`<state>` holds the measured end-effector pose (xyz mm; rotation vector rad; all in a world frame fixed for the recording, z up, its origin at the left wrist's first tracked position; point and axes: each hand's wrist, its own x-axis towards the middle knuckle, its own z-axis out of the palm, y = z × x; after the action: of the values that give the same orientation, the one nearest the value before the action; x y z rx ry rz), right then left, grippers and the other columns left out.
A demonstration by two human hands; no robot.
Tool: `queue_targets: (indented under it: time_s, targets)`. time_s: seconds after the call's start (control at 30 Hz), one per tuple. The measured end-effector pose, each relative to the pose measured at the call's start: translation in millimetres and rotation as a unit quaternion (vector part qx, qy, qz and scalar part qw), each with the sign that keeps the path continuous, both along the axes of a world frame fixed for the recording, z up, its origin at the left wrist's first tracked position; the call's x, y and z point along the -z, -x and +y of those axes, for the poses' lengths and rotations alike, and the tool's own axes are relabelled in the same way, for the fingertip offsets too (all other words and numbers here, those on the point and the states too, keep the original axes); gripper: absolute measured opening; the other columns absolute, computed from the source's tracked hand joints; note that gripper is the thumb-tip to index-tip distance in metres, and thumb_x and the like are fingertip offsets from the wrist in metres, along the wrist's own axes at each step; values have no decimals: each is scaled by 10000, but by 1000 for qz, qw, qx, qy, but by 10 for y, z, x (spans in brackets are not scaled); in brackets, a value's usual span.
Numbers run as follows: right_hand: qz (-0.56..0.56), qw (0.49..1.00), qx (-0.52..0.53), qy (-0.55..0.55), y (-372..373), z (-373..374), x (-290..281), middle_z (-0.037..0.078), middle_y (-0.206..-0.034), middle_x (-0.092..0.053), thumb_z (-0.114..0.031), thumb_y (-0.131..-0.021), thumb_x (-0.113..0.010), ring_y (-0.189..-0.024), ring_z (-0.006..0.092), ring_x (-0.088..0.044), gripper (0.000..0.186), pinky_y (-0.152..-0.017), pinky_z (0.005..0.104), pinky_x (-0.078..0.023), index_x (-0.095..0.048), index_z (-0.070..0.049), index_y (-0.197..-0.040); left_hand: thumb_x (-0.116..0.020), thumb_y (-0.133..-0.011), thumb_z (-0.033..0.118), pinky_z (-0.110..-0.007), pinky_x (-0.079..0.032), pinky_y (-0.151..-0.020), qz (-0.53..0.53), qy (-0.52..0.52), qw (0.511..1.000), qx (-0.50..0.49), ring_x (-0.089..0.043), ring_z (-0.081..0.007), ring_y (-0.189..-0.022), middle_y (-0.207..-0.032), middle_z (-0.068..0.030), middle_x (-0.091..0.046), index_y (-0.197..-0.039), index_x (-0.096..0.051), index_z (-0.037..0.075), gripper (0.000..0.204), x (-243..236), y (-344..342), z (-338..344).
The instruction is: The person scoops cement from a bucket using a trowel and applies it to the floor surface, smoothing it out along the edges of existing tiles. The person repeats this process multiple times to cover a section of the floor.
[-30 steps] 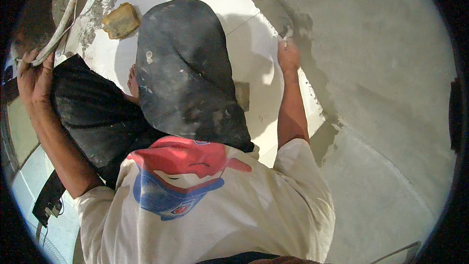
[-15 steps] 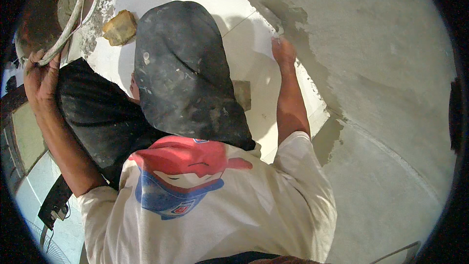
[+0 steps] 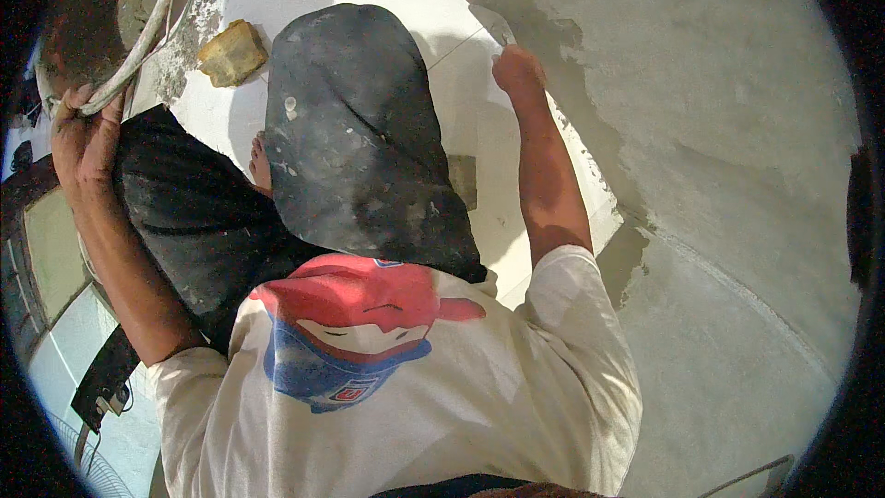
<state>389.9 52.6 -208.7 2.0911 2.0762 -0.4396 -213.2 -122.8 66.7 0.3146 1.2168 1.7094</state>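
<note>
My right hand (image 3: 519, 72) is closed round a small trowel whose pale metal blade (image 3: 490, 22) points away from me. The blade lies at the border between the white surface (image 3: 479, 111) and the grey plastered wall (image 3: 710, 101). At the far left, my left hand (image 3: 89, 136) has its fingers curled on a thick pale cord (image 3: 155, 26), beside a dark round bucket (image 3: 78, 41) with greyish material in it. My knees, in dark dusty trousers (image 3: 359, 129), lie between the hands.
A yellowish sponge-like block (image 3: 232, 53) rests on the white surface past my knees. A small tan square (image 3: 464, 181) sits right of my knee. A fan guard (image 3: 88, 461) and a black strip with a plug (image 3: 106, 387) are at lower left.
My right hand has moved a little away and to the left, and more of the trowel blade shows. The left hand keeps its hold; the whole view has shifted slightly.
</note>
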Motion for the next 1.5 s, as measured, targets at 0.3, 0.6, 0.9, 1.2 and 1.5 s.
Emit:
queue_targets:
  time_s: [0.3, 0.6, 0.9, 1.2, 1.5]
  targets:
    - [-70, 996, 5, 59, -284, -346, -595, 221, -1148, -716, -176, -912, -577, -1068, 414, -696, 276, -914, 504, -552, -758, -23, -1053, -583, -877, -63, -535, -526, -1057, -31, -31, 999, -14, -593, -414, -1174, -1249, -244, -593, -1222, -516, -67, 352, 156, 447, -275]
    - [-53, 998, 9, 19, -500, -645, -225, 219, -1068, -718, -405, -952, -585, -1003, 387, -701, 417, -896, 489, -553, -692, -31, -1101, -567, -872, -90, -560, -513, -1063, -29, 8, 1000, -9, -584, -414, -1189, -1282, -241, -576, -1220, -539, -41, 353, 130, 688, -330]
    - [89, 987, 45, -128, -423, -452, 440, 216, -1061, -704, -453, -986, -537, -1006, 406, -680, 419, -886, 511, -532, -653, -66, -1099, -542, -831, -138, -598, -479, -1088, -45, -23, 999, 13, -552, -442, -1251, -1383, -232, -541, -1311, -564, 5, 501, 74, 742, -298]
    - [172, 954, 62, -236, -1006, -918, -167, 231, -947, -705, -418, -958, -625, -878, 430, -687, 372, -773, 507, -549, -654, -50, -1003, -553, -855, -98, -594, -538, -1021, -85, -32, 995, 53, -608, -454, -1161, -1271, -269, -593, -1245, -532, -86, 392, 60, 643, -146]
    - [28, 994, 47, -90, -877, -936, 202, 188, -1075, -703, -407, -942, -584, -1033, 362, -689, 403, -874, 484, -556, -648, -62, -1141, -551, -861, -87, -588, -546, -1011, -57, -33, 997, 30, -626, -432, -1113, -1187, -252, -614, -1156, -535, -95, 295, 88, 593, -114]
